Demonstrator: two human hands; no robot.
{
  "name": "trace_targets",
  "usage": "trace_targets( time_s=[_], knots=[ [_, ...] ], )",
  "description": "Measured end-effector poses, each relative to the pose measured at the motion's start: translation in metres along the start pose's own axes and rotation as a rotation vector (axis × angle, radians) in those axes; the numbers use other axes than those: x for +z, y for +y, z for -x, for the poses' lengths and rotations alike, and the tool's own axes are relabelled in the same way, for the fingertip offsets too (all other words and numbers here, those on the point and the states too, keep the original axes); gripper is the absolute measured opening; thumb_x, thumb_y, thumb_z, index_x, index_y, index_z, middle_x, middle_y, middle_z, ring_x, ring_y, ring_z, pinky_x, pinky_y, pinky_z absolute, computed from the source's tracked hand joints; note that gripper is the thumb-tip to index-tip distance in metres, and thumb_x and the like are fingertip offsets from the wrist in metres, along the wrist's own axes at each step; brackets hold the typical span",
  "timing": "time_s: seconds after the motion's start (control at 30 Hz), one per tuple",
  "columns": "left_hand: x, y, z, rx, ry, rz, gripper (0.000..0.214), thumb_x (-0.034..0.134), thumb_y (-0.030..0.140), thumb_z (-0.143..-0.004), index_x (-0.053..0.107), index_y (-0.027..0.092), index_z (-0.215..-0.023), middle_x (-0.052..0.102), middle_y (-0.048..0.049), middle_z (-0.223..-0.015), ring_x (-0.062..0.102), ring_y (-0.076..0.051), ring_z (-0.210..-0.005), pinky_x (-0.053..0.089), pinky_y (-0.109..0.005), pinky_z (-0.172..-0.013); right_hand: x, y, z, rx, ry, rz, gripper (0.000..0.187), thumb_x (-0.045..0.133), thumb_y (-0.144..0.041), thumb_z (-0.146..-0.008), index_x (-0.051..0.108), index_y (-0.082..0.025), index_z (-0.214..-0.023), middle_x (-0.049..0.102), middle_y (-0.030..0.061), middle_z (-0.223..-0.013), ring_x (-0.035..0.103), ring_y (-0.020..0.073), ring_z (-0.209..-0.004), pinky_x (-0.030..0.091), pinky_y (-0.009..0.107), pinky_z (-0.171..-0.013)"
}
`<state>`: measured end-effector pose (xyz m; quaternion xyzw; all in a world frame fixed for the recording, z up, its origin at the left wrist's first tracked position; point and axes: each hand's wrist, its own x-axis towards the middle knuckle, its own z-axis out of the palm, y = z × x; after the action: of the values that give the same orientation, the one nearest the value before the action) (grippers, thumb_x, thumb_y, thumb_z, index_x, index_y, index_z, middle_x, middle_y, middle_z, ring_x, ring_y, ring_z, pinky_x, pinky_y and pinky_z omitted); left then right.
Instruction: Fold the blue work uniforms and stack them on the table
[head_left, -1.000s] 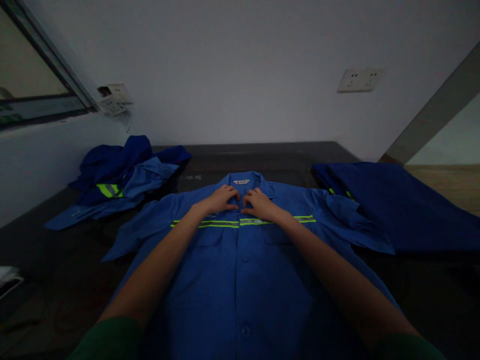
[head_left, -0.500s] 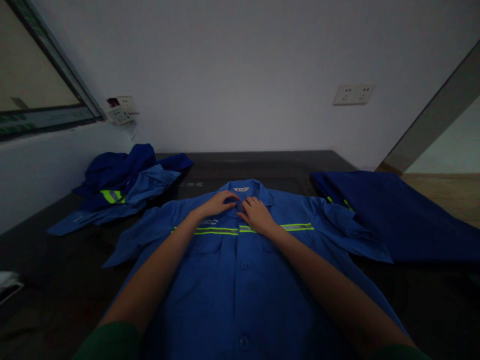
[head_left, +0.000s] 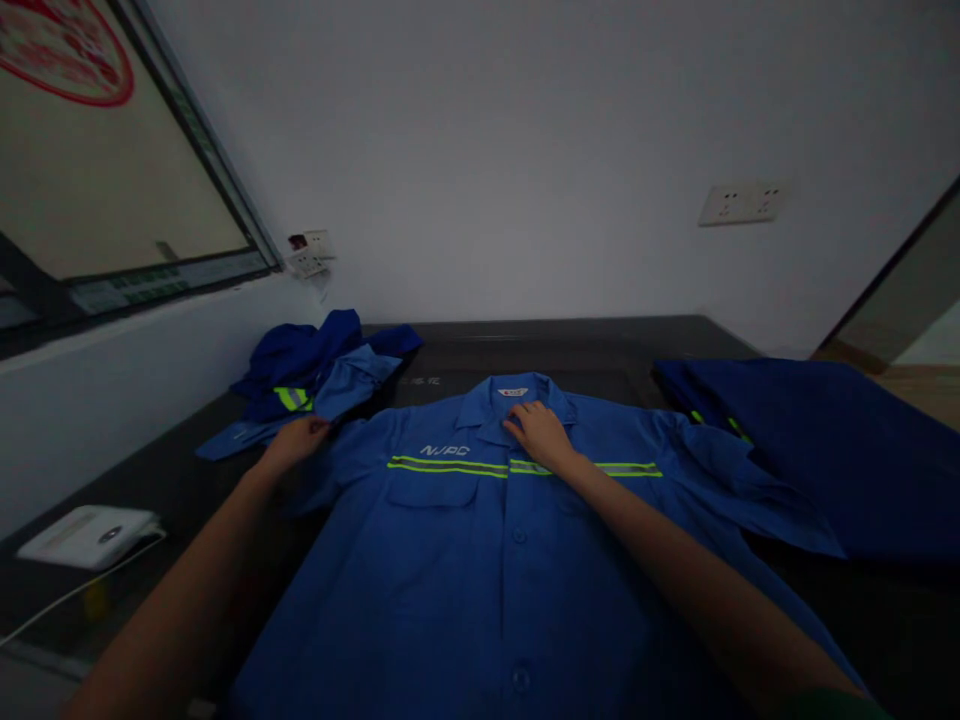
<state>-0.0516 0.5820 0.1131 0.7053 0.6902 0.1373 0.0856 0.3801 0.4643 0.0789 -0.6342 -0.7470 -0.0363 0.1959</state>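
Observation:
A short-sleeved blue work shirt [head_left: 442, 560] lies front up, its collar away from me. It has yellow-green reflective stripes, white "NJPC" lettering and a buttoned front. My right hand [head_left: 541, 435] is at the collar opening, fingers bent and closed on the fabric by the lapel. Out at the left sleeve, my left hand [head_left: 298, 442] has its fingers pinched together at the sleeve's upper edge. My forearm hides part of that sleeve.
Crumpled blue garments [head_left: 307, 350] are heaped at the back left. Folded dark blue cloth [head_left: 832, 450] lies right of the shirt. A white device [head_left: 90, 535] with a cable sits at the left on the dark table [head_left: 600, 345]. A wall with sockets [head_left: 742, 203] stands behind.
My left hand has moved left from the collar to the sleeve, which now looks drawn in. My right hand stays at the collar. The view has turned left.

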Motion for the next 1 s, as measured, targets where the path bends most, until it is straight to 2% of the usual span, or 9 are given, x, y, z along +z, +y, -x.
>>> trace_targets(
  time_s=[0.07, 0.17, 0.33, 0.47, 0.57, 0.67, 0.73, 0.9, 1.0],
  knots=[
    [-0.001, -0.013, 0.014, -0.079, -0.026, -0.008, 0.018, 0.055, 0.035, -0.077, 0.060, 0.020, -0.069, 0.068, -0.0059, -0.070, 0.067, -0.029, -0.079, 0.051, -0.034, -0.069, 0.003, -0.001, -0.022, 0.082, -0.003, -0.106, 0.023, 0.048, -0.032, -0.094, 0.061, -0.018, -0.107, 0.068, 0.0115, -0.103, 0.059, 0.0224, -0.101, 0.045, 0.031, -0.082],
    [0.005, -0.014, 0.027, -0.140, -0.068, 0.059, 0.029, 0.056, 0.047, -0.075, 0.062, 0.020, -0.066, 0.068, -0.0079, -0.070, 0.067, -0.030, -0.079, 0.050, -0.033, -0.066, 0.014, -0.004, -0.065, 0.247, -0.040, -0.283, 0.026, 0.053, -0.026, -0.091, 0.059, -0.017, -0.115, 0.070, 0.0091, -0.099, 0.064, 0.0192, -0.091, 0.046, 0.028, -0.079],
    [0.013, -0.002, 0.028, -0.126, -0.078, 0.174, 0.020, 0.060, 0.038, -0.071, 0.062, 0.019, -0.067, 0.068, -0.0059, -0.070, 0.066, -0.025, -0.075, 0.049, -0.029, -0.067, 0.040, -0.009, -0.115, 0.330, -0.066, -0.356, 0.040, 0.062, -0.014, -0.079, 0.059, -0.016, -0.119, 0.070, 0.0048, -0.093, 0.066, 0.0147, -0.078, 0.049, 0.024, -0.073],
    [0.011, -0.002, 0.028, -0.115, 0.096, 0.238, 0.019, 0.048, 0.033, -0.082, 0.058, 0.017, -0.082, 0.066, -0.0071, -0.084, 0.063, -0.022, -0.084, 0.049, -0.030, -0.077, 0.052, -0.011, -0.124, 0.310, -0.057, -0.368, 0.034, 0.060, -0.007, -0.075, 0.069, -0.015, -0.107, 0.070, 0.0047, -0.093, 0.065, 0.0146, -0.083, 0.049, 0.022, -0.074],
    [0.008, -0.006, 0.031, -0.147, 0.270, 0.271, 0.024, 0.035, 0.030, -0.090, 0.051, 0.016, -0.100, 0.063, -0.0096, -0.097, 0.061, -0.022, -0.091, 0.048, -0.032, -0.083, 0.056, -0.012, -0.124, 0.297, -0.020, -0.351, 0.037, 0.052, -0.004, -0.078, 0.070, -0.016, -0.109, 0.069, 0.0058, -0.100, 0.063, 0.0149, -0.093, 0.047, 0.022, -0.083],
    [0.007, -0.011, 0.036, -0.151, 0.484, 0.352, 0.025, 0.032, 0.031, -0.092, 0.046, 0.018, -0.108, 0.062, -0.0074, -0.092, 0.062, -0.022, -0.083, 0.049, -0.033, -0.079, 0.060, -0.016, -0.122, 0.284, 0.014, -0.317, 0.040, 0.046, -0.002, -0.081, 0.069, -0.017, -0.110, 0.065, 0.0071, -0.110, 0.059, 0.0152, -0.104, 0.043, 0.023, -0.092],
    [0.010, -0.013, 0.040, -0.135, 0.545, 0.410, 0.022, 0.039, 0.032, -0.091, 0.047, 0.018, -0.107, 0.062, -0.0056, -0.086, 0.063, -0.021, -0.079, 0.049, -0.032, -0.078, 0.062, -0.021, -0.119, 0.279, 0.022, -0.291, 0.042, 0.042, -0.002, -0.082, 0.069, -0.017, -0.110, 0.062, 0.0088, -0.114, 0.058, 0.0163, -0.105, 0.043, 0.024, -0.093],
    [0.020, -0.018, 0.041, -0.163, 0.296, 0.375, 0.040, 0.056, 0.022, -0.081, 0.048, 0.017, -0.119, 0.067, -0.0097, -0.099, 0.065, -0.024, -0.092, 0.049, -0.036, -0.087, 0.054, -0.042, -0.109, 0.252, 0.056, -0.140, 0.040, 0.037, -0.008, -0.089, 0.067, -0.017, -0.113, 0.048, 0.0148, -0.133, 0.046, 0.0267, -0.119, 0.042, 0.035, -0.094],
    [0.025, -0.017, 0.033, -0.173, 0.260, 0.423, 0.051, 0.060, 0.027, -0.081, 0.047, 0.016, -0.129, 0.067, -0.0107, -0.105, 0.066, -0.023, -0.096, 0.050, -0.036, -0.087, 0.045, -0.057, -0.106, 0.173, 0.028, 0.004, 0.039, 0.035, -0.014, -0.093, 0.063, -0.018, -0.119, 0.046, 0.0145, -0.136, 0.042, 0.0284, -0.122, 0.042, 0.038, -0.093]
  ],
)
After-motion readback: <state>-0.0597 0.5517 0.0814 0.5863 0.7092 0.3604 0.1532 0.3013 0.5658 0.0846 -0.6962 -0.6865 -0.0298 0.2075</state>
